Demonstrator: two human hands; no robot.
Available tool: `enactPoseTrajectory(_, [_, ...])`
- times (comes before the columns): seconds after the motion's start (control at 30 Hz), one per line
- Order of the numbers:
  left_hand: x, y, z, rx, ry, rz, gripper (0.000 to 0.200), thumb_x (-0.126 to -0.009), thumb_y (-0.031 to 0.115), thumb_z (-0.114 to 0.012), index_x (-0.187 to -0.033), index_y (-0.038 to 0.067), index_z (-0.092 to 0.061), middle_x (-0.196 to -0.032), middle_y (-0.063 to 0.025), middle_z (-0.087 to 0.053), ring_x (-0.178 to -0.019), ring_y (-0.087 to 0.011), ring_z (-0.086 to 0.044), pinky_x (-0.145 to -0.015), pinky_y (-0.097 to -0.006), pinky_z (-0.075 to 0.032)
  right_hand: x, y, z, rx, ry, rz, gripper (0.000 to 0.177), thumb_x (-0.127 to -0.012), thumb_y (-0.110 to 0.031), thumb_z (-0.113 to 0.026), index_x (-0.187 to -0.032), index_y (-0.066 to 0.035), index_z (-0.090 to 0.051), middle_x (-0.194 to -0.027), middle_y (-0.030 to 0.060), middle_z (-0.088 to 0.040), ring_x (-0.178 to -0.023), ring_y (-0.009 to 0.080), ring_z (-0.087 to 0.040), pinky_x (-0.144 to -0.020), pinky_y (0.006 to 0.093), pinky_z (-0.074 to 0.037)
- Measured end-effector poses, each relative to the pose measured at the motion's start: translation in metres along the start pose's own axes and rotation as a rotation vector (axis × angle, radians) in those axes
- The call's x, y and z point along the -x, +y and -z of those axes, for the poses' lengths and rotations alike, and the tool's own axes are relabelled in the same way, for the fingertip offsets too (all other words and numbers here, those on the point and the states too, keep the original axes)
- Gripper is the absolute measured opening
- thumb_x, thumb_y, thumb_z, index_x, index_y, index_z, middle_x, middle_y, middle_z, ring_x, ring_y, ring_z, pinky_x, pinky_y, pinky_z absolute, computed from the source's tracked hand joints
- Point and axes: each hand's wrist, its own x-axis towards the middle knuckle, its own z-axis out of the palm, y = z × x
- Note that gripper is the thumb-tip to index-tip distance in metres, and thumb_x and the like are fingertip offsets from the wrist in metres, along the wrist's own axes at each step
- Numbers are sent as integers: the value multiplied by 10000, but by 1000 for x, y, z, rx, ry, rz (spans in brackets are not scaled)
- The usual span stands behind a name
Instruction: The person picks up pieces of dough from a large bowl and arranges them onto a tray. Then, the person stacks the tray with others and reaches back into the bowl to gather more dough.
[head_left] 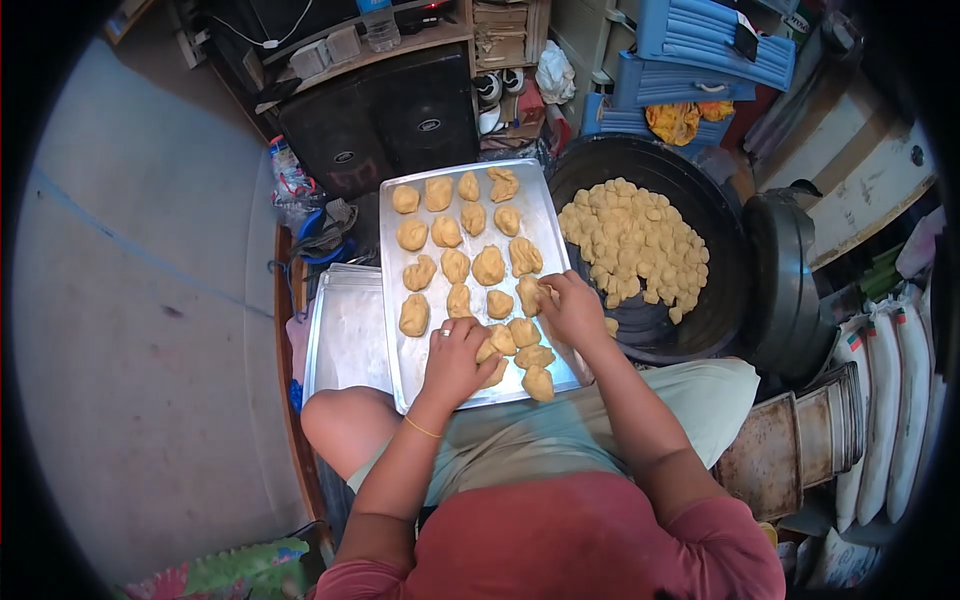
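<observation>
A shiny metal baking tray [395, 370] lies across my lap with several lumps of yellowish dough set out in rough rows. My right hand [577, 312] pinches a dough piece [529, 296] at the tray's right side. Near the front of the tray, my left hand [458, 358], with a ring on one finger, curls its fingers round a dough piece [487, 350] in a close cluster; part of that piece is hidden. To the right, a wide black basin [725, 260] holds a heap of small dough pieces [635, 240].
More metal trays [340, 340] lie under the left side of the baking tray. Beyond it stands a black speaker cabinet [385, 125]. Stacked baking pans [770, 450] and white sacks [880, 400] are at the right. A wall [160, 280] runs along the left.
</observation>
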Motion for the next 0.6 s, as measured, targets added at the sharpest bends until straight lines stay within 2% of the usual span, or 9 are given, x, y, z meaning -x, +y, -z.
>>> enactPoseTrajectory(0.07, [7,-10,-2,-10,-77,-53,412,-742,322,-709,-1045,62,-607,-1085,-95,-536,-1073,-281,-472,-915,-431,-348,15,0,11,-47,-25,-13,368,-792,-314,-676,-1063,-77,-599,-1001,133,-596,-900,316,-591,-829,421,-445])
enactPoseTrajectory(0.13, [20,-13,-4,-20,-42,-67,436,-742,340,-711,-1061,64,-600,-1126,-102,-520,-1095,-293,-463,-938,-432,-330,32,-2,21,-31,-110,32,561,-798,-391,-669,-1227,-66,-508,-1086,161,-571,-1017,336,-545,-887,438,-410])
enactPoseTrajectory(0.17, [27,-13,-5,-36,-2,-92,461,-742,358,-712,-1077,65,-593,-1166,-108,-504,-1118,-305,-454,-960,-433,-312,42,-3,25,-81,-205,29,758,-768,-488,-677,-1320,-39,-417,-1239,203,-489,-1158,395,-449,-954,487,-356])
enactPoseTrajectory(0.2, [33,-11,-3,-35,-4,-87,461,-742,358,-712,-1077,65,-593,-1166,-108,-504,-1118,-305,-454,-960,-433,-312,56,-5,21,-81,-209,29,758,-768,-488,-677,-1320,-39,-417,-1239,203,-489,-1158,395,-449,-954,487,-356])
enactPoseTrajectory(0.27, [48,-1,4,-79,163,-36,513,-742,374,-719,-1122,65,-565,-1247,-137,-455,-1170,-341,-430,-1006,-435,-269,83,-14,9,207,-131,260,841,-716,-538,-699,-1369,-108,-388,-1361,215,-377,-1249,449,-336,-998,560,-281])
enactPoseTrajectory(0.3, [54,0,7,-37,108,14,608,-708,349,-762,-1190,68,-520,-1294,-156,-412,-1211,-371,-400,-1020,-450,-254,90,-18,4,206,-135,253,841,-716,-538,-699,-1369,-108,-388,-1361,215,-377,-1249,449,-336,-998,560,-281])
enactPoseTrajectory(0.4, [70,-12,-1,-79,117,-26,629,-662,289,-807,-1159,54,-503,-1280,-173,-428,-1188,-373,-421,-995,-448,-312,101,-21,-9,246,-164,333,794,-629,-493,-782,-1293,-174,-486,-1386,208,-323,-1278,473,-265,-1010,593,-246])
enactPoseTrajectory(0.5, [78,-22,-8,224,241,184,568,-638,209,-829,-1088,54,-520,-1265,-177,-437,-1151,-356,-454,-954,-415,-378,98,-9,-16,84,-168,457,597,-583,-479,-801,-1064,-183,-607,-1314,161,-400,-1230,398,-331,-991,497,-284])
enactPoseTrajectory(0.6, [70,-35,-4,365,373,298,491,-661,114,-810,-1019,22,-487,-1184,-173,-482,-1050,-314,-520,-902,-366,-436,95,-2,-13,7,-236,462,568,-593,-465,-799,-1045,-181,-606,-1268,147,-428,-1208,372,-354,-987,472,-293])
